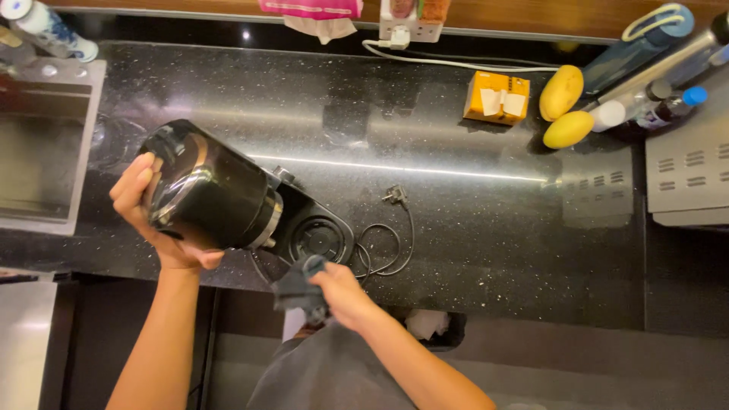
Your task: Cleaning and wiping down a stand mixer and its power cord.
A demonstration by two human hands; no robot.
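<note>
My left hand (144, 212) grips a black electric kettle (209, 190), tilted on its side above the counter's left part, its bottom turned toward the right. My right hand (342, 292) holds a dark grey cloth (298, 288) bunched at the counter's front edge, just below the kettle's round black base (317, 237). The base lies flat on the black speckled counter (471, 250). Its black cord (383, 250) loops to the right and ends in an unplugged plug (395, 197).
A steel sink (45, 144) is at the left. At the back stand an orange box (497, 97), two yellow mangoes (563, 106), bottles (653, 106) and a wall socket with a white cable (410, 34). A grey appliance (687, 175) sits at the right.
</note>
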